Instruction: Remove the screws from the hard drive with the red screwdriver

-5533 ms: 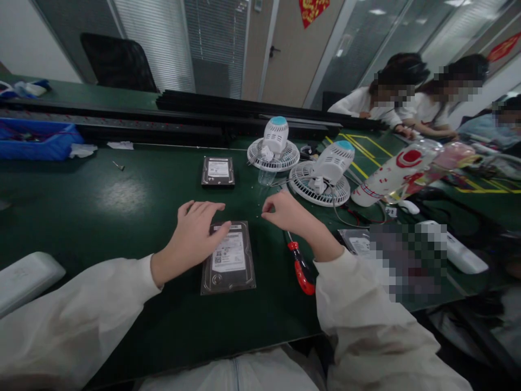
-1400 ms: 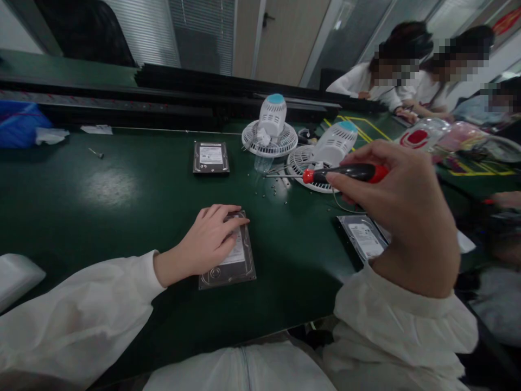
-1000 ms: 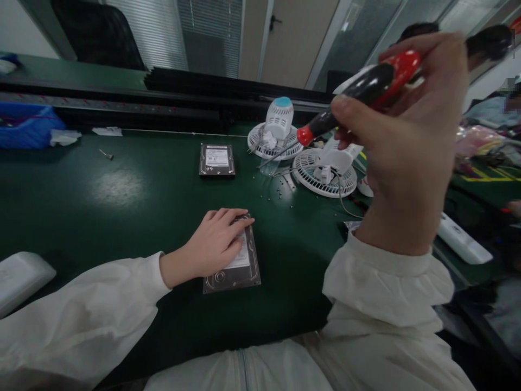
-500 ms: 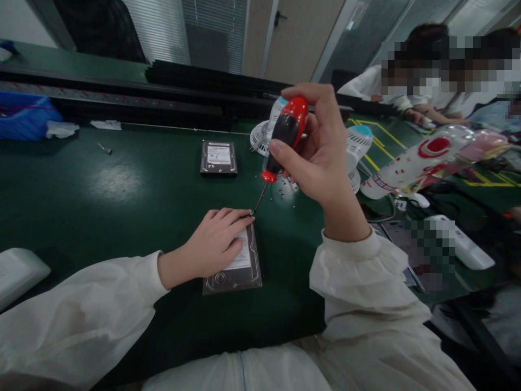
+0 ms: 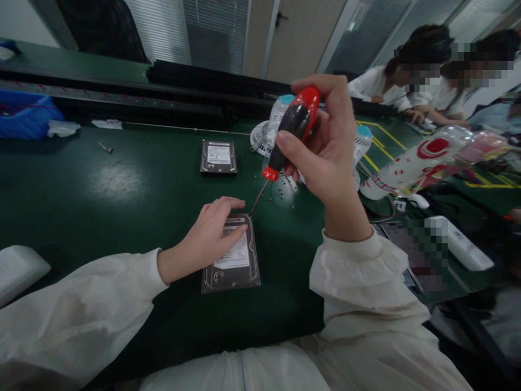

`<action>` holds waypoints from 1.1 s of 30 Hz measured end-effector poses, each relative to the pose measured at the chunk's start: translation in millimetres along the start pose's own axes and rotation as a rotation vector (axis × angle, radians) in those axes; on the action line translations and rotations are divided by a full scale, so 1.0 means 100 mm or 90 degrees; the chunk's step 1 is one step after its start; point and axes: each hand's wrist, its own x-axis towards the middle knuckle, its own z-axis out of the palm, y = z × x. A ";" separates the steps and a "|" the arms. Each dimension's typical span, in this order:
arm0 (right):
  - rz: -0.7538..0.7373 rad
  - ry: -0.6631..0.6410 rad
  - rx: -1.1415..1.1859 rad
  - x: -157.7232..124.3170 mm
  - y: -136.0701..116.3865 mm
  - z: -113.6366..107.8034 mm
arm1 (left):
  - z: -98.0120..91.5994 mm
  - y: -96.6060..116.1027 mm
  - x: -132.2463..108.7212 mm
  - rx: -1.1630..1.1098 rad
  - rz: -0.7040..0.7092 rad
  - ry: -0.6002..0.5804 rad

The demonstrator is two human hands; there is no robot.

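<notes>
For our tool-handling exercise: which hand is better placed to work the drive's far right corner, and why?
Right. The right hand grips the screwdriver, tip at that corner; the left hand lies on the drive, toolless.

The left hand covers the drive's far left corner and part of its label; the right hand hides most of the fans; whether the screwdriver's tip sits in a screw is too small to tell; a white block at the table's left edge is cut off; a mosaic patch near its right edge blurs what lies there.
</notes>
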 end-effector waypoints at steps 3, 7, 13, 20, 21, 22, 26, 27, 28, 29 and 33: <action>0.039 -0.030 -0.015 0.00 -0.07 -0.01 | -0.02 0.01 0.05 0.004 -0.002 0.025; 0.061 -0.066 -0.012 -0.02 -0.09 0.01 | -0.01 0.01 0.07 0.011 0.020 0.044; 0.044 0.008 -0.004 0.00 -0.11 -0.04 | -0.03 0.00 0.10 -0.013 0.030 0.064; -0.001 0.080 -0.051 0.03 -0.21 -0.34 | -0.11 -0.07 0.56 -0.007 -0.030 -0.015; 0.006 0.078 -0.057 0.03 -0.21 -0.37 | -0.09 -0.08 0.65 -0.006 -0.020 -0.048; 0.004 0.082 -0.057 0.02 -0.21 -0.41 | -0.07 -0.09 0.73 -0.004 -0.012 -0.069; -0.021 0.098 -0.061 0.02 -0.19 -0.49 | 0.06 -0.13 0.95 0.019 0.008 -0.100; -0.017 0.085 -0.074 0.01 -0.19 -0.50 | 0.10 -0.14 0.98 0.030 0.010 -0.102; -0.010 0.071 -0.087 0.01 -0.18 -0.52 | 0.13 -0.14 1.00 0.041 0.010 -0.102; -0.006 0.065 -0.101 0.01 -0.18 -0.53 | 0.15 -0.15 1.02 0.052 0.010 -0.099; -0.013 0.065 -0.147 0.01 -0.17 -0.55 | 0.15 -0.15 1.01 0.073 0.006 -0.079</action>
